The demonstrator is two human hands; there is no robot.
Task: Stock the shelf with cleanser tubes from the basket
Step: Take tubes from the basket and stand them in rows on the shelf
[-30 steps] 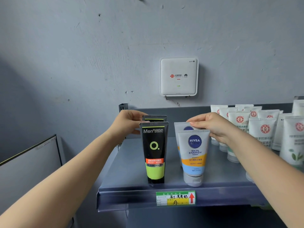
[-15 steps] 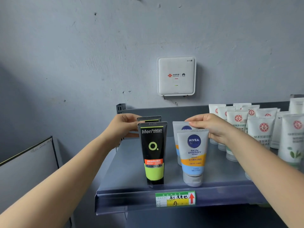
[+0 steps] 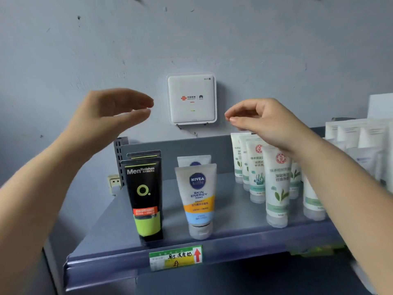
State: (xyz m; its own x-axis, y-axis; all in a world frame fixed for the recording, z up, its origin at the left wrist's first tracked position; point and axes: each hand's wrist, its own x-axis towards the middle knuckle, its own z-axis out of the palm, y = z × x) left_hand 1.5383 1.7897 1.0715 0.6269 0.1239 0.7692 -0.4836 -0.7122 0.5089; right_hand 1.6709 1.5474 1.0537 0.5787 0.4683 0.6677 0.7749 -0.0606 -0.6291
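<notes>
On the grey shelf (image 3: pixel 234 233) a black and green Mentholatum tube (image 3: pixel 144 199) stands upright at the front left, with a second black tube (image 3: pixel 144 154) right behind it. Beside it stands a white Nivea tube (image 3: pixel 198 199), another Nivea tube (image 3: pixel 194 160) behind that. My left hand (image 3: pixel 110 113) hovers above the black tubes, fingers straight, holding nothing. Above and to the right of the Nivea tubes, my right hand (image 3: pixel 261 120) hangs loosely curled and empty. No basket is in view.
Several white and green tubes (image 3: pixel 276 184) fill the shelf's right part under my right forearm. A white WiFi box (image 3: pixel 191 99) hangs on the wall between my hands. A price label (image 3: pixel 175 257) sits on the shelf's front edge. A wall socket (image 3: pixel 113 182) shows at the left.
Both hands have let go of the rear tubes and lifted well above the shelf. The rear black tube and rear Nivea tube now stand alone behind the front ones.
</notes>
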